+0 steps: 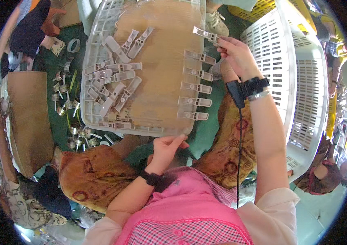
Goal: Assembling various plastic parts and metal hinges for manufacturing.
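A long white plastic clip-like piece (203,33) is pinched by one end in my right hand (235,53), at the far right edge of the work surface. My left hand (167,151) is closed, thumb against fingers, by the near right corner of that surface. What those fingers hold, if anything, I cannot make out. The surface is a brown board (161,49) on an upturned white plastic crate (89,53). Along its right edge, several similar pieces (196,87) lie in a row, their ends jutting past the rim. A loose pile of more pieces (110,76) covers the left side.
White slotted baskets (269,53) stand to the right, a yellow crate (263,10) behind them. Metal-and-white parts (75,134) lie scattered on the green floor at the left, beside a cardboard box (28,118). A black cable (239,151) hangs from my right wrist. Other people sit nearby.
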Demonstrator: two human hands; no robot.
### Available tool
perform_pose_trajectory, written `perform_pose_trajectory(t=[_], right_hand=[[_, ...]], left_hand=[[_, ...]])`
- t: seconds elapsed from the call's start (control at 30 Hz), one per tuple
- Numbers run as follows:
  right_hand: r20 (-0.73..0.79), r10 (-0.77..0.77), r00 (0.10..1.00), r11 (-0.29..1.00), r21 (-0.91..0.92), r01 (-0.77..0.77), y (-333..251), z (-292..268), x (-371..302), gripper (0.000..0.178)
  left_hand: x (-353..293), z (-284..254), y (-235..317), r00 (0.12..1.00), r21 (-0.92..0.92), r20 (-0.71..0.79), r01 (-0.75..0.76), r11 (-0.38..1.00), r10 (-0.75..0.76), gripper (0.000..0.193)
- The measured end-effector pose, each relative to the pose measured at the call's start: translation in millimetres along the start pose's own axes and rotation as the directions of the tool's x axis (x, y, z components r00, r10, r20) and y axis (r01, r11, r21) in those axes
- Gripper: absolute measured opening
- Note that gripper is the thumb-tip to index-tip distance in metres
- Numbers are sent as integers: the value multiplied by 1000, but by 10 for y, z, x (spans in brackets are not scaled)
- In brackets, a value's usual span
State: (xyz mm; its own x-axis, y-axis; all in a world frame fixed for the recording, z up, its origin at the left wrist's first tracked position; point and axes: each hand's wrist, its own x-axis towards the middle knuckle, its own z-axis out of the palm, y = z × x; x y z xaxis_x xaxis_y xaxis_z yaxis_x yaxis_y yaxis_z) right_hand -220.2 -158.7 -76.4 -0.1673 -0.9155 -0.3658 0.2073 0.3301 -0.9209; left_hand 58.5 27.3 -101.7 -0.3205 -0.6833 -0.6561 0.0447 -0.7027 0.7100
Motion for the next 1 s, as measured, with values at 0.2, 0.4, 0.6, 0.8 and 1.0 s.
perform_pose_trajectory(t=[0.2,0.4,0.6,0.8,1.0], right_hand=[[23,55,998,992,-116,-52,199,-33,113,26],[19,31,999,987,-160,-27,220,10,151,24],[12,38,999,982,-187,-35,208,37,160,24],[-8,21,1000,984,-179,-23,268,17,203,20],[5,16,1000,983,-183,-15,264,20,200,21]], left_hand=[[4,7,-8,1000,-8,-21,-18,1000,18,21],[10,-2,-15,1000,-43,-6,14,999,-14,21],[-5,7,19,1000,-35,-12,14,999,-14,21],[3,12,6,1000,-22,-17,-4,1000,3,21],[-7,17,14,1000,-18,-24,-1,1000,1,21]])
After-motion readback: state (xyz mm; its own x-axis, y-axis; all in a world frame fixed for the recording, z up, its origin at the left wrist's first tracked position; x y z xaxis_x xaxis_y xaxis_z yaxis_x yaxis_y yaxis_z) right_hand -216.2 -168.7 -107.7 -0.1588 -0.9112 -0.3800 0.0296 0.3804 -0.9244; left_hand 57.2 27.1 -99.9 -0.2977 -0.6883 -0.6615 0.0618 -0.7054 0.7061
